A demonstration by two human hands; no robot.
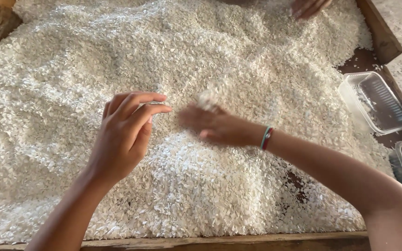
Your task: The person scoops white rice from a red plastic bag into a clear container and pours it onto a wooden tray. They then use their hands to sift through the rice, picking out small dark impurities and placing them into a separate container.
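There is one view only, from a camera on the person's head, looking steeply down and forward over the wooden tray from its near edge. It sits close: both forearms enter from the bottom, and the white grain heap fills nearly the whole frame.

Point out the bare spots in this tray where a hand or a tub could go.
Bare wood shows at the right edge between the white flakes and the clear tub, and in a small gap under the right forearm. Everywhere else flakes cover the wooden tray, and the left hand and right hand crowd the middle.
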